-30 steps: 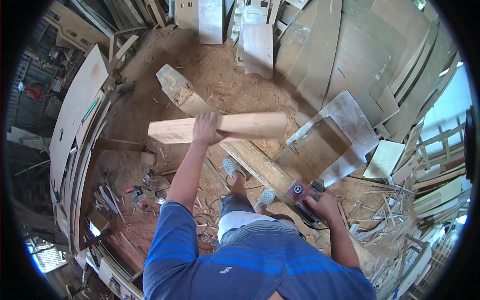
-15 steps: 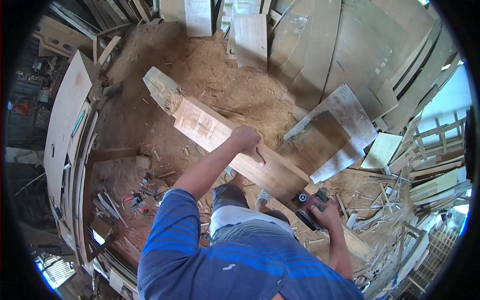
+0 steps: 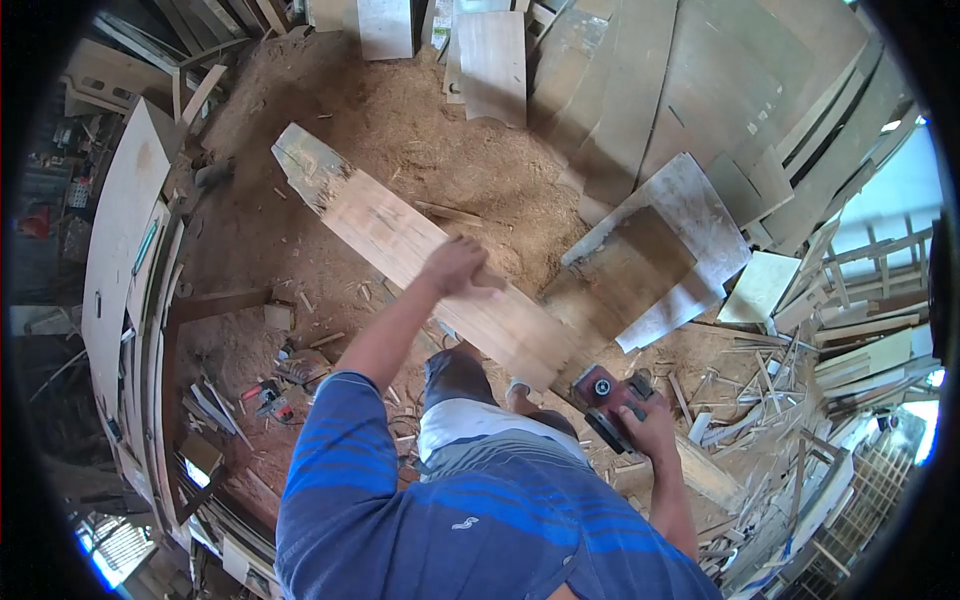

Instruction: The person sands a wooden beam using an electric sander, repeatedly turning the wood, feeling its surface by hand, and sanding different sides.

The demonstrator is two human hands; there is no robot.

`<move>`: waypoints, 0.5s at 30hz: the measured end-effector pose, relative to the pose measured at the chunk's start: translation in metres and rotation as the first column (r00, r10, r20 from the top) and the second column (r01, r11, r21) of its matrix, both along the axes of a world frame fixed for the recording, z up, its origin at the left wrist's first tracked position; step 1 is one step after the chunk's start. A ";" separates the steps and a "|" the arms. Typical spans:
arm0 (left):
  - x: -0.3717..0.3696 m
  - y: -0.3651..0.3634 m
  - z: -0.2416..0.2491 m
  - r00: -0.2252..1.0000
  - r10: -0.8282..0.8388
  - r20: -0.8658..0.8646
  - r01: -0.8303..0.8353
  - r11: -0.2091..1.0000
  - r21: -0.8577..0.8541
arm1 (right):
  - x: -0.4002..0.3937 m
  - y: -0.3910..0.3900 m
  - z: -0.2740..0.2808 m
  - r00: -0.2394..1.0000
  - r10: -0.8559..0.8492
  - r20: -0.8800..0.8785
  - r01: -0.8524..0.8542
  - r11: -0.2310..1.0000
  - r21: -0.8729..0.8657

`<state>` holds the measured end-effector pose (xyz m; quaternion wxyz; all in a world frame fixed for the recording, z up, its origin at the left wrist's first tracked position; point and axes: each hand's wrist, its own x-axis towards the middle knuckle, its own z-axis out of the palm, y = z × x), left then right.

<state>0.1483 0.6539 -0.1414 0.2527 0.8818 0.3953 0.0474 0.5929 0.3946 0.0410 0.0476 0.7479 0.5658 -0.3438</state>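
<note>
A pale thick wooden plank (image 3: 400,235) runs diagonally in front of me. It lies over a longer timber, whose greyish rough end (image 3: 308,158) sticks out at the upper left. My left hand (image 3: 460,268) is over the middle of the plank, slightly blurred, with its fingers toward the far edge and the thumb stretched out to the right. In my right hand (image 3: 652,425) is a dark red electric planer (image 3: 597,392), gripped by its handle at the plank's near right end.
Sawdust and wood scraps cover the floor (image 3: 400,130). Large panels (image 3: 720,90) lean at the upper right, and a whitish board (image 3: 700,240) lies before them. Stacked sheets (image 3: 120,250) stand on the left, with a red power tool (image 3: 265,395) on the floor nearby.
The plank has turned so its broad face shows more and its thick far side less. My left hand has shifted a little up and left. The planer tilts more toward me, still held.
</note>
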 end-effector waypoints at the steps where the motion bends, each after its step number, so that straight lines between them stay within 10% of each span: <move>1: -0.008 0.001 0.000 1.000 0.000 -0.015 0.000 1.000 -0.012 | 0.004 -0.002 -0.004 1.000 -0.005 -0.008 0.005 1.000 -0.004; 5: 0.005 -0.007 0.019 0.956 0.130 -0.261 -0.138 0.990 -0.013 | 0.011 -0.006 -0.009 0.996 -0.035 -0.078 0.035 0.999 -0.006; 8: 0.009 -0.055 -0.005 0.916 0.400 -0.046 -0.348 0.844 0.407 | 0.017 -0.015 -0.003 0.990 -0.054 -0.132 0.060 0.997 0.041; 9: 0.012 -0.071 0.020 0.871 0.397 -0.290 -0.386 0.917 0.098 | 0.017 -0.016 0.004 0.985 -0.061 -0.164 0.075 0.994 0.081; 15: 0.004 -0.109 0.003 0.717 0.660 -0.224 -0.597 0.748 0.291 | 0.012 -0.018 0.025 0.949 0.143 -0.281 -0.108 0.985 0.134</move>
